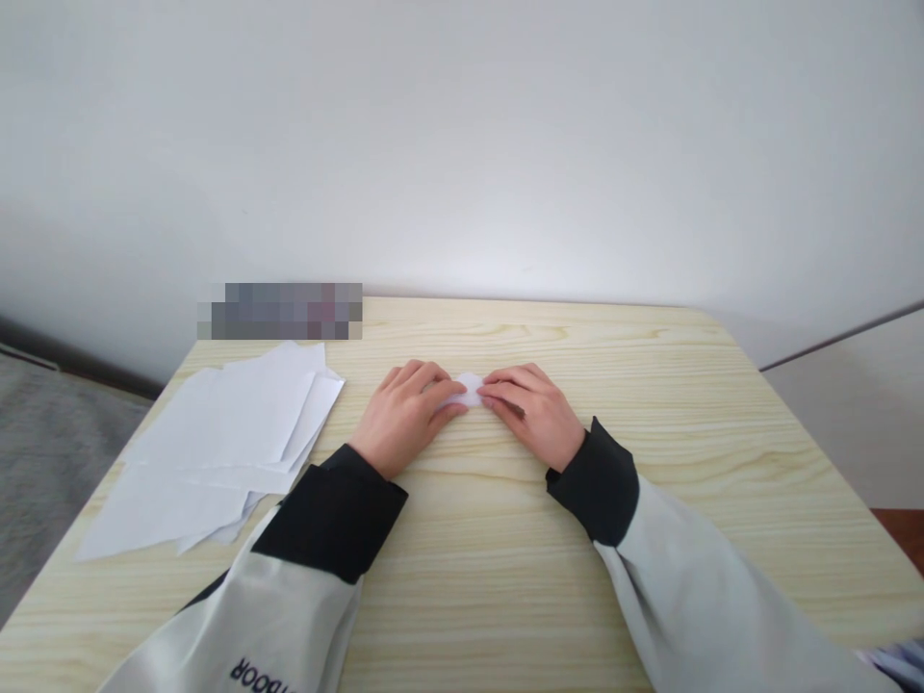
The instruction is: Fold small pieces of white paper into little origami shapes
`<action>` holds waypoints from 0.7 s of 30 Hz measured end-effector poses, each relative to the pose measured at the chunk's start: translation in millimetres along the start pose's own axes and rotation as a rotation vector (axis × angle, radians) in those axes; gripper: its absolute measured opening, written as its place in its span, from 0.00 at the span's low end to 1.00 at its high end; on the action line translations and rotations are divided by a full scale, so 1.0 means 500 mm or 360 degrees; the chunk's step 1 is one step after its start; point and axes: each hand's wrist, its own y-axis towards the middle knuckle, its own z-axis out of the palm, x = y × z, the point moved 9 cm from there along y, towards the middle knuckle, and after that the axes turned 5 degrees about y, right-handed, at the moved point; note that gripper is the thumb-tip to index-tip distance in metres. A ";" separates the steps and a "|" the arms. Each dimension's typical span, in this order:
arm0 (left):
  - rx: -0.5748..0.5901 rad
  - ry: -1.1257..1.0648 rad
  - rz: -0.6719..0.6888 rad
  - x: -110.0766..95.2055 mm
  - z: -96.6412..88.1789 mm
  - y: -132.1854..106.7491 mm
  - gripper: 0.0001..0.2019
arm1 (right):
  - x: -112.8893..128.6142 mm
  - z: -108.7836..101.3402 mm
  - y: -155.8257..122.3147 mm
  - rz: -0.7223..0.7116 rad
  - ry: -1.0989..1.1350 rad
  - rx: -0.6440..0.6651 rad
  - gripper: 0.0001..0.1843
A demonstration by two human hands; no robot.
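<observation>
Between my hands, at the middle of the wooden table, is a small piece of white paper [471,391], mostly covered by fingers. My left hand [411,409] pinches its left side with the thumb and forefinger. On the other side, my right hand [532,409] closes its fingertips on the paper's right edge. Whether the piece is folded cannot be made out, as the fingers hide much of it.
A loose pile of white paper sheets [223,414] lies on the left of the table [685,414]. Behind it, at the back left edge, is a blurred-out object [281,312]. A white wall [462,154] stands behind the table.
</observation>
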 end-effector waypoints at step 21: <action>-0.0066 -0.0309 0.0087 -0.022 -0.013 0.002 0.05 | -0.014 -0.017 0.004 0.0197 0.0375 -0.0049 0.05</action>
